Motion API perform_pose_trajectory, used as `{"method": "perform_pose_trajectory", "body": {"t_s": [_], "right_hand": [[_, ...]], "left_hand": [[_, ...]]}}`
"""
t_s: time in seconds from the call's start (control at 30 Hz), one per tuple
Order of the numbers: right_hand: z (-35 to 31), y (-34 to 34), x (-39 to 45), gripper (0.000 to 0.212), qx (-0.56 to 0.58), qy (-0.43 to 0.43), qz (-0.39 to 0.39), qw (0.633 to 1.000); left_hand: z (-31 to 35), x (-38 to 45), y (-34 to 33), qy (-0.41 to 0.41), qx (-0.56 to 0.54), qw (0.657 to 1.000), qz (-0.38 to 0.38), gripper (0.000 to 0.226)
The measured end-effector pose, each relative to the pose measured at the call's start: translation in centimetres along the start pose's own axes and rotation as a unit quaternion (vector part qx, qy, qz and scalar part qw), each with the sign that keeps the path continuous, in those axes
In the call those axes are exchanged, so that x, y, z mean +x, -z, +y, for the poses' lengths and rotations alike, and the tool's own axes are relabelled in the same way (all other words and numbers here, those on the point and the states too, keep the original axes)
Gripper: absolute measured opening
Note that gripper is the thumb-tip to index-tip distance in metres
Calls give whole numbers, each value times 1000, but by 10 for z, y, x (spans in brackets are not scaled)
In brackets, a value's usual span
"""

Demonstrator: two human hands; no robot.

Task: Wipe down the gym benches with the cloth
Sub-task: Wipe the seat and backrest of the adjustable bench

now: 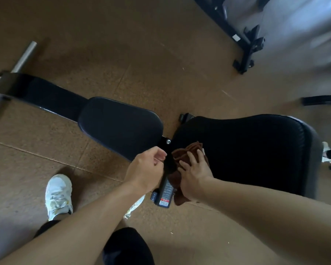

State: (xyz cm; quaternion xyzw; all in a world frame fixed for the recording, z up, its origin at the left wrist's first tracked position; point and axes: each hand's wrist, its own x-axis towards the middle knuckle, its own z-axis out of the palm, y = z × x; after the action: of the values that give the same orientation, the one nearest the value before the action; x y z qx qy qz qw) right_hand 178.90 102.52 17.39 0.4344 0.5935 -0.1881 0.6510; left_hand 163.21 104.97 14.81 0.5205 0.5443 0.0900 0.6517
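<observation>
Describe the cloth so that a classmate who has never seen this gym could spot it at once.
Find the black bench: a small seat pad and a larger back pad. At the larger pad's near corner, beside the gap, the right hand presses down a crumpled cloth. It is brown, the only soft thing there.
</observation>
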Motion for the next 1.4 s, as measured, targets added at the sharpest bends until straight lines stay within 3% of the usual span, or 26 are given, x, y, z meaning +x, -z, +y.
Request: {"method": "perform_pose_trajectory", "body": {"t_s": [0.23,0.43,0.53,0.63,0.73,0.9,1.07,1.23,1.4], "right_hand": [[35,25,91,61,59,-54,48,996],[85,52,103,56,79,-101,66,990],[119,67,95,46,160,-118,75,977],[162,82,68,33,255,-66,27,964],[196,90,5,41,307,-76,1,949],[231,67,-116,39,229,-107,57,966],[206,13,-195,50,340,-210,169,901],[97,-50,-189,69,492,-234,360,757],[110,-37,-170,77,466,-294,364,751]], "left_hand": [[-1,21,13,-14,-30,999,-3,30],[13,19,15,-19,-25,999,-14,31],[21,12,11,-37,-22,999,-26,32],[33,4,7,-50,-23,998,-27,33],[63,-6,0,-59,-22,997,-35,32],[133,-27,-16,-136,-4,988,-71,31],[168,-38,-21,-187,-8,978,-93,28],[144,-49,-22,-162,-38,981,-98,19],[111,-48,-22,-123,-36,986,-110,18]]}}
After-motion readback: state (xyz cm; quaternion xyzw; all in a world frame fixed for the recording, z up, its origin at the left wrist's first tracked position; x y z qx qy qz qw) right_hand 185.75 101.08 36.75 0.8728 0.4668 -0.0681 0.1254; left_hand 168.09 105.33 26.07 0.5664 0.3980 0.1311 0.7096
